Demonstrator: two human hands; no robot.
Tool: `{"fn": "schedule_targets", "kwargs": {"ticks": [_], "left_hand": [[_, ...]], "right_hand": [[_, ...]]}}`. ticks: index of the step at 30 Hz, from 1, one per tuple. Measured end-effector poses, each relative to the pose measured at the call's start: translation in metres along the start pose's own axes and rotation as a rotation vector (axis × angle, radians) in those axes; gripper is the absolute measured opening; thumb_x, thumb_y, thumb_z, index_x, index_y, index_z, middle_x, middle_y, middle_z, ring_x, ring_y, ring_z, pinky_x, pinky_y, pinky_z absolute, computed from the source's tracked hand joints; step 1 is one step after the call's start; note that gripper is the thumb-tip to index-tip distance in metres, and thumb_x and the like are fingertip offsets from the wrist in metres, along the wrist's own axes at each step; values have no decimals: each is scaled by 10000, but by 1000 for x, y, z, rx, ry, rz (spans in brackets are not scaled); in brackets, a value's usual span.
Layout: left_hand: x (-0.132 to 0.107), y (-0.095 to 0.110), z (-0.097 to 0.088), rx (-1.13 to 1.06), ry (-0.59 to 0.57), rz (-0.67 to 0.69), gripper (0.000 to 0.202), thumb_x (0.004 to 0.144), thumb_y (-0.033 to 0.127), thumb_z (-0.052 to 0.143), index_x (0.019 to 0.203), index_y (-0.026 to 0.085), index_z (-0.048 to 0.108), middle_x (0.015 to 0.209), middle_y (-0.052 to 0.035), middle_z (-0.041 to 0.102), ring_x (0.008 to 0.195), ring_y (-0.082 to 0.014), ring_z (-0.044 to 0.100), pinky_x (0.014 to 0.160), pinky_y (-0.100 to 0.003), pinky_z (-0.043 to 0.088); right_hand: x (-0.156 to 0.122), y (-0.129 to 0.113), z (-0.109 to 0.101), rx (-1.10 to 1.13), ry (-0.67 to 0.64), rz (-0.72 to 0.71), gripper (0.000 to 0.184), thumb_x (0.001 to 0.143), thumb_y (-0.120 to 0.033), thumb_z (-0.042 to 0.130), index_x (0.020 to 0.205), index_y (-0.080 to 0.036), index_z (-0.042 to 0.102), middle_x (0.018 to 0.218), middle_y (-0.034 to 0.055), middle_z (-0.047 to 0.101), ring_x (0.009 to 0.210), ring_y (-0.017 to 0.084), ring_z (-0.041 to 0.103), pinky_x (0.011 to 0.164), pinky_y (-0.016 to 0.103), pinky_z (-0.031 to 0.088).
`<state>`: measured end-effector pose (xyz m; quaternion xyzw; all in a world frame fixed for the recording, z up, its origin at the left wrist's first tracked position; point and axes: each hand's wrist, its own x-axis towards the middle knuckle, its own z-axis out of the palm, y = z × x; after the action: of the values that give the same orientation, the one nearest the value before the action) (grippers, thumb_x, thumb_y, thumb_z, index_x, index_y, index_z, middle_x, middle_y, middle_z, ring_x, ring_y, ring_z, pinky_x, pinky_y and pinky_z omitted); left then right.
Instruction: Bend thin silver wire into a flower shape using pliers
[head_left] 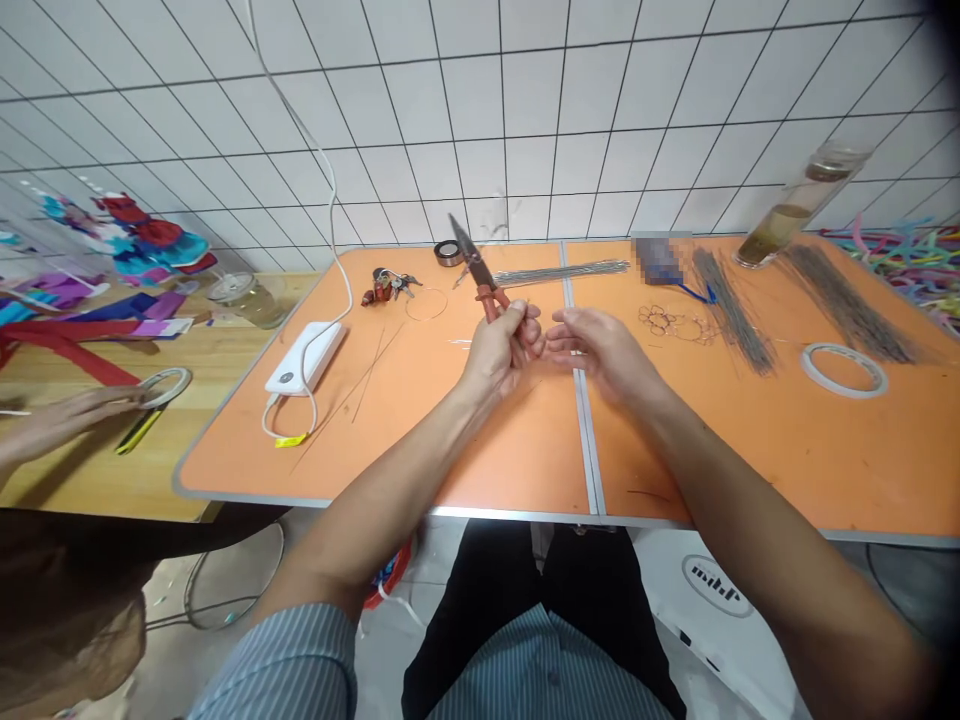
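White wall tiles [532,95] fill the top of the head view, above an orange tabletop [517,450]. At the centre of the frame, the left hand [499,350] is closed around the handles of a red-handled tool [471,255], whose dark point slants toward the upper left. Just beside it, the right hand [600,350] is half-curled, fingertips close to the left's fingers; whether it pinches anything thin cannot be told.

Behind the tool's handles lies a wire bundle [562,271], with a black tape roll [448,254] nearby. Right of centre are bent wire shapes [660,320]; farther right, two darker bundles [731,310] and a white ring [808,370], with a tilted jar [784,220] at upper right. Left of centre lie keys [394,287] and a white box [304,362]. At the left edge, another person's hand [94,410] rests over a wooden tabletop [217,420].
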<state>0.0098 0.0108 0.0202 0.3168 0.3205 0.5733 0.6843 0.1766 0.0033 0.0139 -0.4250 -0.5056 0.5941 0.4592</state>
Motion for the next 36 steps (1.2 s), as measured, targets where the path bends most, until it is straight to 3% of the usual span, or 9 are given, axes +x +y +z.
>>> {"fn": "schedule_targets", "kwargs": {"ticks": [4, 6, 8, 11, 14, 18, 25, 32, 36], "left_hand": [[-14, -9, 15, -50, -83, -260, 408, 1035, 416, 728, 766, 218, 495, 553, 64, 430, 413, -95, 419, 420, -219, 393], [-19, -14, 19, -42, -128, -365, 408, 1020, 438, 738, 778, 222, 490, 538, 66, 423, 386, -97, 405, 383, -211, 368], [-21, -18, 21, -30, -171, -422, 416, 1016, 474, 733, 784, 224, 494, 524, 62, 435, 366, -103, 402, 358, -210, 358], [-22, -22, 20, -11, -215, -425, 446, 1015, 549, 722, 796, 228, 505, 513, 49, 468, 345, -113, 404, 332, -218, 349], [-20, -24, 18, -3, -213, -411, 421, 994, 563, 758, 856, 226, 546, 535, 46, 512, 349, -114, 421, 345, -220, 384], [-14, -23, 11, 31, -231, -451, 277, 1044, 387, 714, 876, 195, 606, 586, 4, 584, 414, -128, 514, 427, -239, 487], [-6, -24, -1, 69, -234, -510, 120, 994, 148, 703, 900, 167, 630, 683, -51, 676, 512, -151, 627, 525, -275, 562], [-15, -18, 3, 82, -259, -420, 430, 723, 101, 920, 932, 217, 563, 634, 44, 580, 482, -93, 525, 485, -211, 434], [-18, -18, 6, 86, -273, -407, 494, 710, 214, 989, 910, 226, 537, 624, 56, 553, 497, -106, 542, 483, -225, 444]], "right_hand": [[-1, 2, 11, 238, -259, 85, 510, 845, -664, 903, 867, -228, 640, 665, -58, 535, 566, 110, 495, 534, 231, 454], [-2, 6, 15, 272, -279, 153, 532, 802, -670, 929, 872, -241, 623, 588, -97, 434, 489, 101, 388, 455, 226, 347], [-4, 7, 16, 277, -285, 192, 534, 779, -673, 925, 959, -246, 661, 596, -86, 500, 492, 120, 432, 448, 238, 353], [-7, 4, 15, 281, -273, 214, 566, 787, -687, 883, 1082, -245, 688, 691, -38, 663, 524, 149, 524, 465, 269, 418], [-8, 1, 14, 279, -255, 233, 586, 798, -663, 876, 1161, -250, 673, 669, -53, 688, 437, 126, 462, 423, 260, 393], [-4, 7, 12, 225, -283, 232, 575, 787, -637, 903, 1137, -258, 649, 497, -89, 586, 400, 157, 508, 374, 235, 377], [1, 13, 5, 209, -302, 287, 465, 838, -559, 895, 1099, -244, 674, 462, -94, 557, 398, 163, 553, 376, 235, 429], [3, 13, 5, 191, -350, 192, 464, 856, -587, 891, 1051, -241, 651, 649, 0, 733, 518, 187, 672, 432, 258, 514], [2, 15, 7, 209, -360, 199, 413, 885, -551, 869, 1051, -244, 648, 711, 22, 761, 561, 215, 704, 403, 269, 484]]}}
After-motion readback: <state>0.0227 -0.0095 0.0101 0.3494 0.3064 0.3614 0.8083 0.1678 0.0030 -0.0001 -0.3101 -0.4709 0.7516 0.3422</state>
